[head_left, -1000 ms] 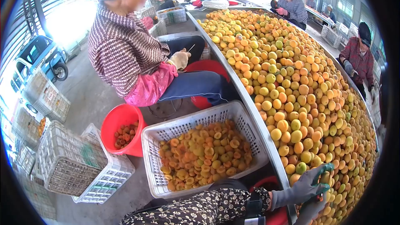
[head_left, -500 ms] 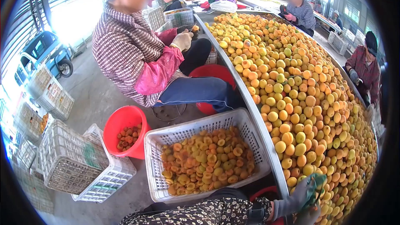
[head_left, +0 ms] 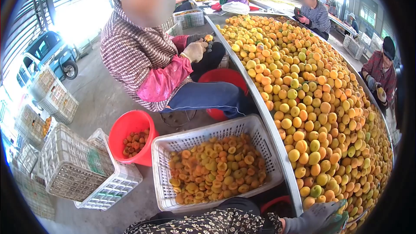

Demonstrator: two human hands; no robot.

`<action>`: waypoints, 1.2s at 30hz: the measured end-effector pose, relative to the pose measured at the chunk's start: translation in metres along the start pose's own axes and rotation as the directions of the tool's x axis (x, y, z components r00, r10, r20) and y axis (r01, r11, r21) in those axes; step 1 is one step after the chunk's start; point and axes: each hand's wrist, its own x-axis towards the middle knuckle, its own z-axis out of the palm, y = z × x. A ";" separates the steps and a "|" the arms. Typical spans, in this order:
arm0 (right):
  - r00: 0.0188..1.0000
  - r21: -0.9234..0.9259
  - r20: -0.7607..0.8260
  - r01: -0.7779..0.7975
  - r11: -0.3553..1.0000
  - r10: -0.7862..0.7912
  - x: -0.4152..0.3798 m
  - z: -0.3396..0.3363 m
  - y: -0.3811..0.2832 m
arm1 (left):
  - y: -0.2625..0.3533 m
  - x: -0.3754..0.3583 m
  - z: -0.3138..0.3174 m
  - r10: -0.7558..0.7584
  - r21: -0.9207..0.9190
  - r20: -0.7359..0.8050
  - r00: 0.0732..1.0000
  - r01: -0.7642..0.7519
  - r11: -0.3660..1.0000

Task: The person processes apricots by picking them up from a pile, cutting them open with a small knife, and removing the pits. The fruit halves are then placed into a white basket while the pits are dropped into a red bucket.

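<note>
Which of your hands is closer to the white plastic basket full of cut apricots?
Left. My grey-gloved left hand rests on the apricot pile, just right of the white plastic basket. My right hand is out of view, so its distance can't be judged.

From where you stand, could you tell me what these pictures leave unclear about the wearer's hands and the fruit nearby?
Head view only:
- Left hand: gloved, cut off by the bottom edge; grip unclear.
- Right hand: not in view.
- Thin object beside the glove: too small and dark to identify.
- Red bucket below the table rim: mostly hidden by the white crate and sleeve.
- Bucket contents: too small to identify.
</note>
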 end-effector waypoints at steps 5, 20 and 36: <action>1.000 0.023 -0.018 -0.004 1.000 0.004 -0.006 0.017 0.002 | -0.025 -0.001 0.023 -0.106 -0.527 -0.105 0.989 0.036 0.849; 0.997 0.005 -0.035 0.065 0.998 -0.064 -0.018 0.036 0.032 | -0.074 0.017 0.087 0.348 -0.804 -0.593 0.726 -0.515 -0.297; 0.930 0.395 -0.174 -0.235 0.888 0.323 -0.031 0.045 0.043 | -0.014 0.002 -0.003 -0.305 -0.086 0.197 0.932 0.327 0.941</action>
